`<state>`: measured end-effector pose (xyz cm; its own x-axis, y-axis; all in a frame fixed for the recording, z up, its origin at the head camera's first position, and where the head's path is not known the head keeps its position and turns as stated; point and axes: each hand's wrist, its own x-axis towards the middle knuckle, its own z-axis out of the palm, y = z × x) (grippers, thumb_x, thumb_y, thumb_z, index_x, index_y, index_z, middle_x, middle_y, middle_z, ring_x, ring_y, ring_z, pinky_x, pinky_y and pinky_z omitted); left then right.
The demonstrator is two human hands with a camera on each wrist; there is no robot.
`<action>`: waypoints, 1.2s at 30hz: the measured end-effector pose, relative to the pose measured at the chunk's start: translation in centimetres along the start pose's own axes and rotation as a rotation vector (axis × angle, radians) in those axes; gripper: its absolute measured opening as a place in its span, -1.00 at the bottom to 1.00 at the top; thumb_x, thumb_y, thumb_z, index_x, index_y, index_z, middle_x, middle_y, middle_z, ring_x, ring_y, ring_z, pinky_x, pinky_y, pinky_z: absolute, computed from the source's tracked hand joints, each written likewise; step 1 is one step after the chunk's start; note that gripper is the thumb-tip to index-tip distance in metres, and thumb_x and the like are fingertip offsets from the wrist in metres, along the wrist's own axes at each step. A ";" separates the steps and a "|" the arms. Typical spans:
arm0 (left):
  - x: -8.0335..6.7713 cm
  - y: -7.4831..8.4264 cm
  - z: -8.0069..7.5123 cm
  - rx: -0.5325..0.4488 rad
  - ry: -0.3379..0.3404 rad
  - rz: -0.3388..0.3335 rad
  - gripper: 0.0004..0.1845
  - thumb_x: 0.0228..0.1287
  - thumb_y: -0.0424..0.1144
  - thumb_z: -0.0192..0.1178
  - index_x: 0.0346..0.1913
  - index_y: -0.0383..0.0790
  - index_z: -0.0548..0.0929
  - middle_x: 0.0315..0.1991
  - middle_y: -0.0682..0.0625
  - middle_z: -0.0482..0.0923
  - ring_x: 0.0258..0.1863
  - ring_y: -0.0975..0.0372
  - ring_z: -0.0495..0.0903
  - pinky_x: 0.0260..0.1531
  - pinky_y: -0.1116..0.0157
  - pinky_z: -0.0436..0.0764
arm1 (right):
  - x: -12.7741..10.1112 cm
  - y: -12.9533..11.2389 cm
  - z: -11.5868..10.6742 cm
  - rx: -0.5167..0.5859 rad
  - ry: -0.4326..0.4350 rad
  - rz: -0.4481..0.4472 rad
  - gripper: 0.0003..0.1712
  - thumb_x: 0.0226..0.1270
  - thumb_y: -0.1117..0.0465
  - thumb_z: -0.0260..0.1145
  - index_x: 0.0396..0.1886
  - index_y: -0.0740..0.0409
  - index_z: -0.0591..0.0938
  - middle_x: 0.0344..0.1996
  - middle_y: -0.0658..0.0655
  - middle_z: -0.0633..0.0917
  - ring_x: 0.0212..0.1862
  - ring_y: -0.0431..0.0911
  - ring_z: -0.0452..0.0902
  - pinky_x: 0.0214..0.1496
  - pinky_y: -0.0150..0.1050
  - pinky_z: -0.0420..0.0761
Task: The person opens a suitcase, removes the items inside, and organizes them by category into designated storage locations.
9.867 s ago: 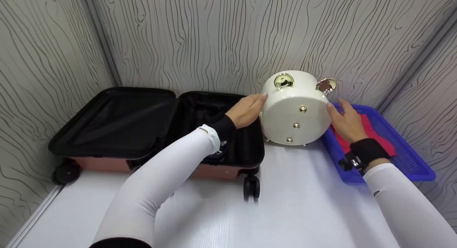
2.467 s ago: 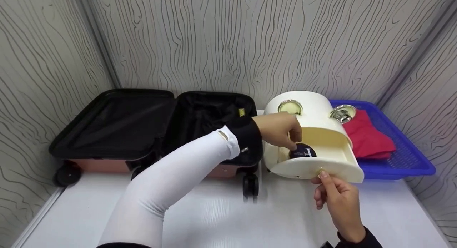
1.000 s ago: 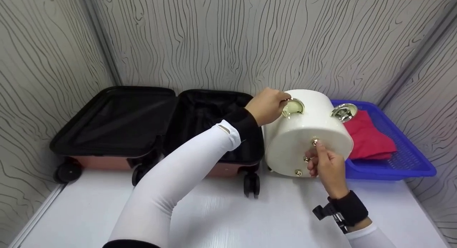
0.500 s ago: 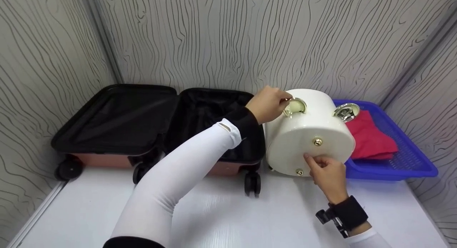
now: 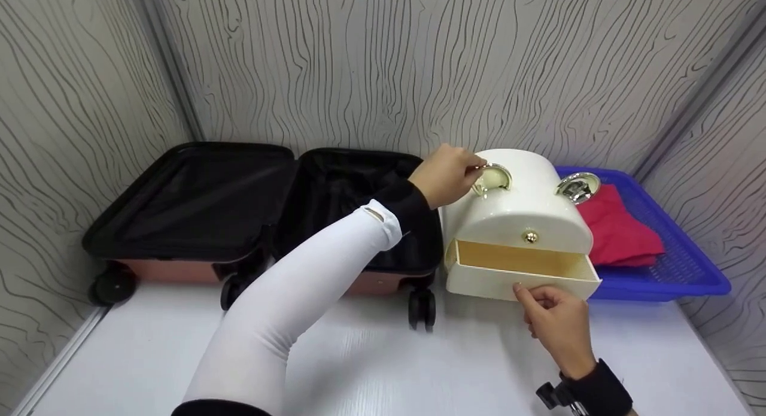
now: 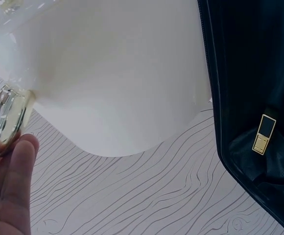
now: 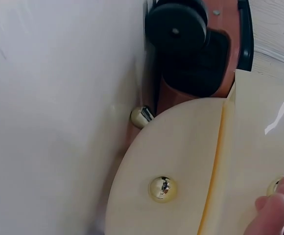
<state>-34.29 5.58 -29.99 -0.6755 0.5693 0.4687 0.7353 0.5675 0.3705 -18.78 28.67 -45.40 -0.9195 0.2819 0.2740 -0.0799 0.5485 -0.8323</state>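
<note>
A cream round-topped drawer box (image 5: pixel 514 209) stands on the white table between the suitcase and the tray. My left hand (image 5: pixel 476 170) grips the gold ring handle (image 5: pixel 492 178) on its top; the ring (image 6: pixel 5 117) lies against my fingers (image 6: pixel 12 186) in the left wrist view. One drawer (image 5: pixel 520 275) below the top gold knob (image 5: pixel 530 237) is slid out toward me, and the pale yellow inside that shows is bare. My right hand (image 5: pixel 522 289) pinches this drawer's front at its knob, which my fingers hide. The right wrist view shows a lower gold knob (image 7: pixel 162 188) and my fingertip (image 7: pixel 274 210).
An open pink suitcase (image 5: pixel 257 206) with black lining lies left of the box, one wheel (image 5: pixel 422 311) toward me. A blue tray (image 5: pixel 676 272) holding red cloth (image 5: pixel 619 233) sits right of the box. Patterned walls close in the back and sides.
The upper drawer, open 2.5 s ago with a dark round item inside, was pushed shut. My right hand then took a lower knob and pulled that drawer out. The left hand stays on the ring.
</note>
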 end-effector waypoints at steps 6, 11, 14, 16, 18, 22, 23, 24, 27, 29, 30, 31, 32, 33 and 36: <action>0.0 -0.1 -0.1 -0.016 -0.015 -0.005 -0.76 0.63 -0.30 0.21 0.09 -0.25 0.86 -0.15 -0.12 0.83 -0.31 0.27 0.54 -0.20 0.36 0.60 | -1.8 0.1 -0.9 -0.015 0.011 0.014 -0.69 0.45 0.23 0.53 -0.53 0.25 0.76 -0.78 -0.01 0.62 -0.77 -0.22 0.50 -0.68 -0.38 0.55; 0.1 -0.1 -0.3 -0.017 -0.022 0.002 -0.76 0.62 -0.29 0.23 0.08 -0.25 0.86 -0.13 -0.11 0.84 -0.30 0.27 0.56 -0.18 0.35 0.62 | -2.4 0.0 -1.3 -0.014 0.024 -0.001 -0.70 0.44 0.26 0.52 -0.54 0.25 0.76 -0.77 0.01 0.63 -0.77 -0.22 0.50 -0.68 -0.38 0.56; 0.1 -0.5 -0.4 -0.049 -0.036 0.015 -0.75 0.63 -0.29 0.22 0.13 -0.26 0.85 -0.08 -0.12 0.85 -0.30 0.27 0.57 -0.18 0.38 0.60 | -2.4 0.1 -1.2 -0.001 0.029 -0.015 -0.70 0.44 0.27 0.52 -0.54 0.26 0.76 -0.77 0.01 0.62 -0.78 -0.22 0.49 -0.69 -0.39 0.54; 0.0 -1.0 -0.5 -0.102 -0.066 0.013 -0.72 0.64 -0.27 0.22 0.20 -0.26 0.82 -0.03 -0.13 0.85 -0.28 0.26 0.61 -0.18 0.41 0.58 | -2.5 0.1 -1.1 0.008 0.032 -0.009 -0.70 0.44 0.27 0.53 -0.53 0.26 0.76 -0.78 0.01 0.62 -0.78 -0.22 0.49 -0.69 -0.39 0.54; -0.1 -1.8 -0.6 -0.149 -0.098 0.002 -0.67 0.66 -0.23 0.20 0.28 -0.27 0.77 0.05 -0.15 0.85 -0.21 0.24 0.69 -0.12 0.43 0.61 | -2.6 0.0 -1.1 0.013 0.034 -0.004 -0.71 0.44 0.27 0.53 -0.52 0.26 0.76 -0.78 0.01 0.61 -0.78 -0.22 0.48 -0.69 -0.39 0.54; -0.8 -4.7 -0.7 -0.100 -0.181 -0.054 -0.68 0.66 -0.16 0.19 0.16 -0.29 0.81 -0.03 -0.17 0.85 -0.19 0.14 0.74 -0.07 0.31 0.67 | -2.7 -0.1 -1.0 0.022 0.035 0.007 -0.72 0.44 0.28 0.52 -0.51 0.27 0.76 -0.78 0.01 0.60 -0.77 -0.22 0.48 -0.69 -0.38 0.54; -1.1 -5.7 -0.7 -0.045 -0.210 -0.076 -0.70 0.65 -0.16 0.20 0.10 -0.29 0.83 -0.07 -0.16 0.85 -0.21 0.13 0.74 -0.07 0.27 0.69 | -2.7 -0.1 -1.0 0.022 0.035 0.007 -0.72 0.44 0.28 0.52 -0.51 0.27 0.76 -0.77 0.01 0.60 -0.77 -0.22 0.48 -0.68 -0.38 0.55; -1.4 -6.6 -0.6 0.024 -0.241 -0.100 -0.73 0.63 -0.17 0.24 0.03 -0.27 0.85 -0.10 -0.15 0.85 -0.22 0.13 0.73 -0.06 0.23 0.69 | -2.8 -0.1 -1.0 0.024 0.035 0.008 -0.72 0.44 0.28 0.52 -0.51 0.27 0.76 -0.77 0.01 0.61 -0.77 -0.21 0.49 -0.68 -0.38 0.55; -2.8 -9.5 -0.1 0.242 -0.362 -0.162 -0.82 0.51 -0.22 0.33 -0.11 -0.24 0.86 -0.14 -0.12 0.85 -0.20 0.06 0.78 -0.04 0.11 0.75 | -2.9 -0.1 -0.9 0.030 0.035 0.012 -0.73 0.44 0.29 0.52 -0.50 0.28 0.76 -0.76 0.03 0.61 -0.76 -0.19 0.50 -0.67 -0.37 0.56; -3.9 -11.1 0.4 0.352 -0.439 -0.210 -0.84 0.42 -0.23 0.39 -0.09 -0.20 0.88 -0.08 -0.09 0.87 -0.10 0.03 0.82 0.01 0.05 0.78 | -2.9 -0.1 -0.9 0.033 0.035 0.015 -0.74 0.44 0.29 0.52 -0.49 0.27 0.77 -0.76 0.03 0.62 -0.75 -0.18 0.51 -0.66 -0.37 0.56; -4.5 -11.8 0.7 0.392 -0.475 -0.235 -0.83 0.37 -0.23 0.42 -0.08 -0.20 0.88 -0.06 -0.10 0.87 -0.06 0.01 0.83 0.02 0.03 0.79 | -3.0 -0.1 -0.9 0.035 0.033 0.018 -0.74 0.44 0.29 0.52 -0.49 0.27 0.77 -0.76 0.03 0.62 -0.75 -0.17 0.51 -0.66 -0.37 0.56; -5.1 -12.5 1.1 0.424 -0.513 -0.261 -0.81 0.33 -0.23 0.45 -0.07 -0.20 0.88 -0.05 -0.12 0.87 -0.05 -0.01 0.84 0.01 0.01 0.80 | -3.0 0.0 -0.9 0.035 0.032 0.022 -0.74 0.44 0.28 0.52 -0.48 0.27 0.77 -0.75 0.03 0.63 -0.75 -0.17 0.51 -0.66 -0.37 0.57; -5.5 -13.1 1.5 0.446 -0.552 -0.293 -0.79 0.30 -0.21 0.49 -0.06 -0.20 0.88 -0.03 -0.13 0.87 -0.03 -0.02 0.84 0.02 0.00 0.80 | -3.1 0.0 -0.9 0.035 0.030 0.025 -0.74 0.45 0.28 0.52 -0.48 0.27 0.77 -0.75 0.03 0.63 -0.75 -0.17 0.51 -0.66 -0.37 0.57; -6.0 -13.8 2.0 0.468 -0.586 -0.319 -0.76 0.28 -0.19 0.53 -0.05 -0.20 0.88 -0.01 -0.15 0.86 -0.01 -0.03 0.84 0.02 0.00 0.80 | -3.1 0.1 -0.9 0.034 0.028 0.028 -0.74 0.45 0.27 0.52 -0.48 0.27 0.77 -0.75 0.03 0.62 -0.75 -0.17 0.51 -0.66 -0.37 0.56; -7.1 -15.1 3.4 0.514 -0.694 -0.369 -0.66 0.24 -0.16 0.60 0.02 -0.23 0.86 0.09 -0.20 0.82 0.09 -0.03 0.80 0.13 0.02 0.78 | -3.3 0.2 -0.9 0.030 0.026 0.036 -0.73 0.45 0.27 0.52 -0.48 0.27 0.76 -0.75 0.02 0.62 -0.75 -0.17 0.51 -0.65 -0.38 0.56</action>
<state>-40.79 -5.02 -41.63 -0.8645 0.4345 -0.2528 0.4655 0.8817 -0.0766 -15.41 28.53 -46.01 -0.9118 0.3213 0.2558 -0.0588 0.5142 -0.8556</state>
